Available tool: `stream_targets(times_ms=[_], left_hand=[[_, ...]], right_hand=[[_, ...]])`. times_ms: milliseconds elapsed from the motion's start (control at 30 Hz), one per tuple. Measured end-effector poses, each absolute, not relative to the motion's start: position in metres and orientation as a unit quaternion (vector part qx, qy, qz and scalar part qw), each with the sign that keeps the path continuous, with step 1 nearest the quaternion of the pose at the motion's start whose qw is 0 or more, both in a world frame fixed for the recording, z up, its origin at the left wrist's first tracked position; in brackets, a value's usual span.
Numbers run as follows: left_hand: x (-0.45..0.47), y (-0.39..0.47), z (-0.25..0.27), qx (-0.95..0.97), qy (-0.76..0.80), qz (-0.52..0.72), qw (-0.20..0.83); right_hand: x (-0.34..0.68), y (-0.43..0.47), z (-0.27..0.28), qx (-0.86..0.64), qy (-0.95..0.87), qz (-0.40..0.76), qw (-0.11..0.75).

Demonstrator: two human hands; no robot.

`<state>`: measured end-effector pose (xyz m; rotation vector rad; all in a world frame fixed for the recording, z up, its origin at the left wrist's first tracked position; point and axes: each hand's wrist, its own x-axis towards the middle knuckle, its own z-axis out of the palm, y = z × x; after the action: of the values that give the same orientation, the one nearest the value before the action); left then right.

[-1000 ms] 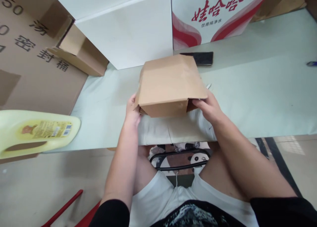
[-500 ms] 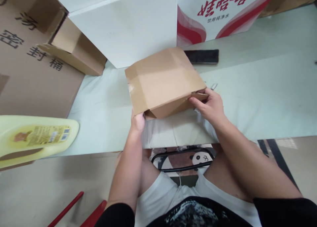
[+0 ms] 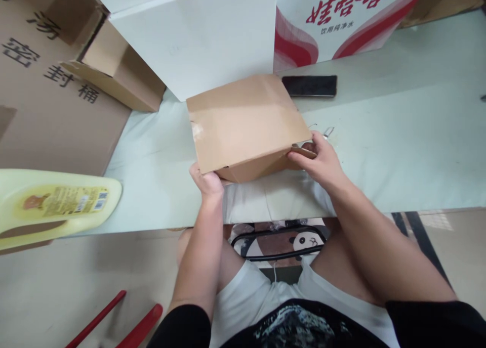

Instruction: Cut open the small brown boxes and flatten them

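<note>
A brown cardboard box lies tilted on the table in front of me, its broad top panel facing up and its near side showing a narrow dark gap at the left corner. My left hand is at that near left corner, partly beneath the overhanging edge, so most of its fingers are hidden. At the near right corner, my right hand pinches a small side flap between thumb and fingers. Just beyond the right hand lies a small metal piece that I cannot identify.
A black phone lies behind the box on the pale green tablecloth. White cartons and a red-and-white water carton stand at the back. Large brown cartons are at left, with a yellow jug at the front edge.
My left hand has shifted slightly left along the box's near corner, its thumb side now spread out more. The box's top panel has tilted and moved a little left. The right hand keeps its pinch.
</note>
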<state>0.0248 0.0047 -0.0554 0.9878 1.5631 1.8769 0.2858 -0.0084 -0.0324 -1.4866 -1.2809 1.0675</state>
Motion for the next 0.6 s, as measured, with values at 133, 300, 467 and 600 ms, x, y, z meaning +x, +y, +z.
stream_targets(times_ms=[133,300,467,600], left_hand=[[0.019,0.001,-0.054,0.366,0.566,0.688,0.269],[0.017,-0.012,-0.046,0.509,0.530,0.621,0.272],[0.015,-0.015,-0.039,0.513,0.541,0.612,0.263],[0.000,-0.012,-0.031,0.475,0.540,0.623,0.307]], right_hand=[[0.292,-0.008,-0.030,-0.576,-0.523,0.457,0.431],[0.293,-0.009,-0.031,-0.632,-0.510,0.412,0.413],[0.296,-0.011,-0.030,-0.578,-0.533,0.446,0.428],[0.299,-0.014,-0.031,-0.484,-0.503,0.561,0.445]])
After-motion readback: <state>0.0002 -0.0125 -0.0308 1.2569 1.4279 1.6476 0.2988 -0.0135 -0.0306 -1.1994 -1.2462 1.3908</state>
